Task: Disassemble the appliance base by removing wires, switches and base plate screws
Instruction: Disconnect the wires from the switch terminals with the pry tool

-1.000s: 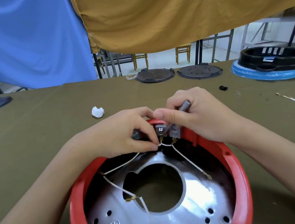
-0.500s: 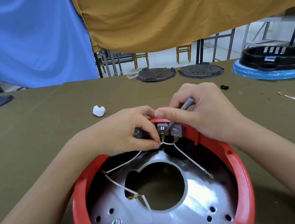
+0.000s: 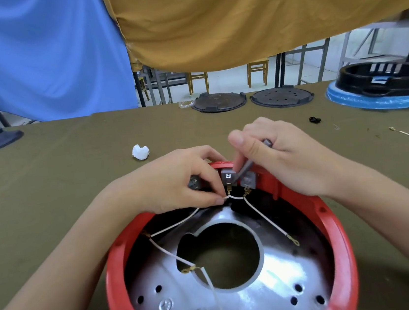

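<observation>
Red base (image 3: 337, 236) upturned, 2 grey switches (image 3: 228, 177) w/ white wires (image 3: 265, 218) attached.

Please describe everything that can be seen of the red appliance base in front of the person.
The red appliance base is a round shell, seemingly plastic, lying open side up on the olive table cloth. A shiny metal plate with a large centre hole, small holes and one screw lines it. Thin white wires run across it to grey switches at the far rim. The left hand pinches a wire there; the right hand holds a grey tool against the switches.
</observation>
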Demonstrator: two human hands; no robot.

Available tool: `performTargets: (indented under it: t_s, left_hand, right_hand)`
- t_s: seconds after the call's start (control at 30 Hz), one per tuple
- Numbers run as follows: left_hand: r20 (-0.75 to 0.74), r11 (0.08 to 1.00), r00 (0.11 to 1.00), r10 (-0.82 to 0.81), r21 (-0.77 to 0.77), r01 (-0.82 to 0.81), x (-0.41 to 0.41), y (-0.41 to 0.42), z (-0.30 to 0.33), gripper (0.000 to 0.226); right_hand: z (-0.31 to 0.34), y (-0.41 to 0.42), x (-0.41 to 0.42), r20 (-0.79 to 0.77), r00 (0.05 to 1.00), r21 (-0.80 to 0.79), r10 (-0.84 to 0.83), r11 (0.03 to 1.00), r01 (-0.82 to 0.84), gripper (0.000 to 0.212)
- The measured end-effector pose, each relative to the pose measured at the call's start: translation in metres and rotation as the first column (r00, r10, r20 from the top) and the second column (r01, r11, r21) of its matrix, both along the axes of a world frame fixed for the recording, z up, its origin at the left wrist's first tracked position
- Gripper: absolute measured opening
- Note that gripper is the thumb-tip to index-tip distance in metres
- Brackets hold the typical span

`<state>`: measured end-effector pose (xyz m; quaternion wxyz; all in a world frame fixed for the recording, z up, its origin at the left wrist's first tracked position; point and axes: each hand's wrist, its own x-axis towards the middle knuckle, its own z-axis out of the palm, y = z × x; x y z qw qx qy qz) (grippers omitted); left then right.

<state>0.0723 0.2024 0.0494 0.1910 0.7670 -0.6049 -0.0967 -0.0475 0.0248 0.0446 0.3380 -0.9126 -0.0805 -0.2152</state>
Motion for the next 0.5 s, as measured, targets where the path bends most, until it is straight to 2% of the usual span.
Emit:
performTargets:
  t_s: [0.1, 0.5]
  left_hand:
    - [-0.014, 1.0, 1.0, 0.012, 0.01, -0.012, -0.001, 0.001, 0.0, 0.004]
    - [-0.009, 0.999, 0.999, 0.033, 0.024, -0.032, -0.002, 0.0, 0.001, 0.005]
  right_hand:
    - [-0.003, 0.0, 0.004, -0.049, 0.999, 0.137, 0.023, 0.99, -0.017, 0.052]
    - [0.003, 0.007, 0.013, -0.201, 0.977, 0.218, -0.067, 0.969, 0.112, 0.06]
